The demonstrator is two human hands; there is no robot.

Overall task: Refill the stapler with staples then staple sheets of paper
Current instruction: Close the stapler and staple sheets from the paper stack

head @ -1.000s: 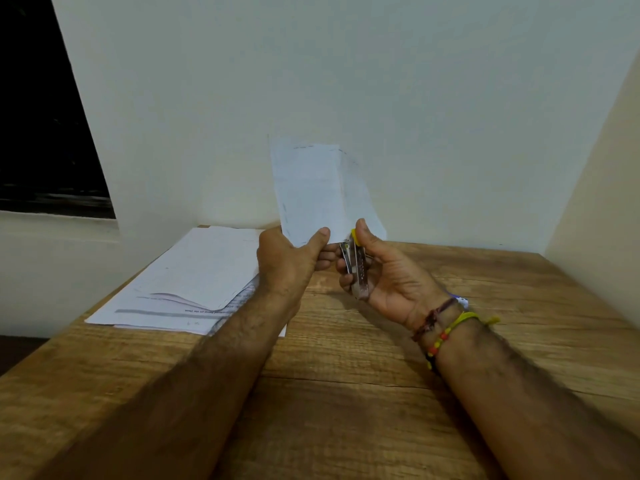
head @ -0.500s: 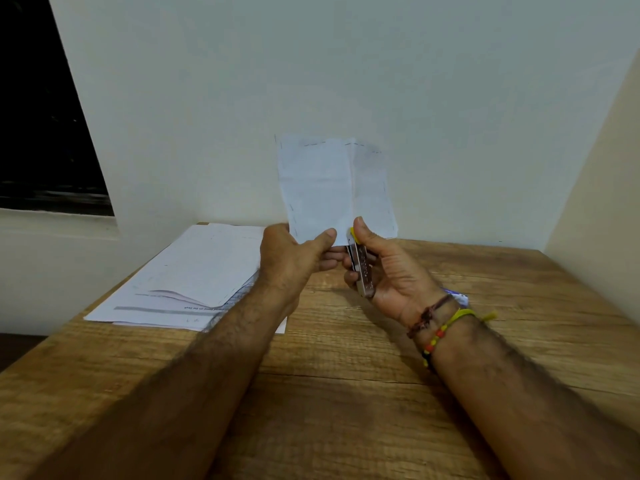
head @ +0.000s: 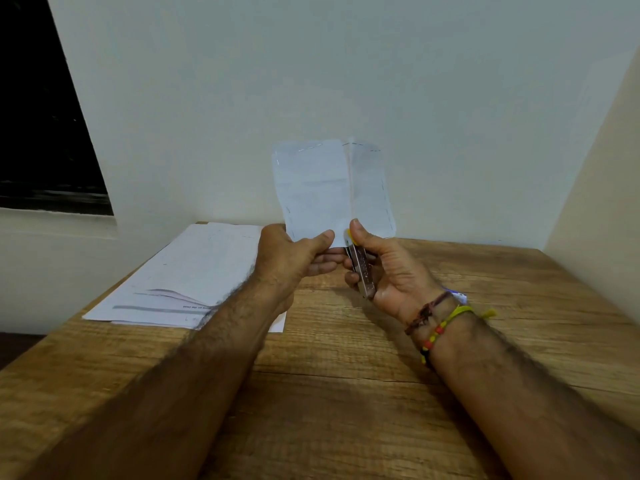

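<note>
Wooden worktop [head: 346,393] spreads under my forearms, and at its far left a loose stack of printed sheets [head: 180,282] lies fanned, some corners lifting. Nothing pins that stack, so a careless sweep of my left arm, which crosses just beside it, could push pages off the edge.

Above the worktop I hold a small folded sheet of paper [head: 313,192] upright against the pale wall. Rows of staples already run along its top and side edges. My left hand [head: 287,261] pinches its lower edge between thumb and fingers; the grip is narrow and the sheet stands tall above it, so I judge it could flop or twist as the stapler bites, leaving a crooked staple.

My right hand [head: 388,268] is closed around the stapler [head: 360,268], a slim metal one with a yellow tip, its nose at the paper's bottom edge and my thumb on top. I cannot tell how far the paper sits inside its mouth. My left fingertips [head: 332,263] lie very close to the nose, so a squeeze now risks catching skin. With the two hands almost touching, any slip of the paper could also mean a staple fired through nothing, or one that jams.
</note>
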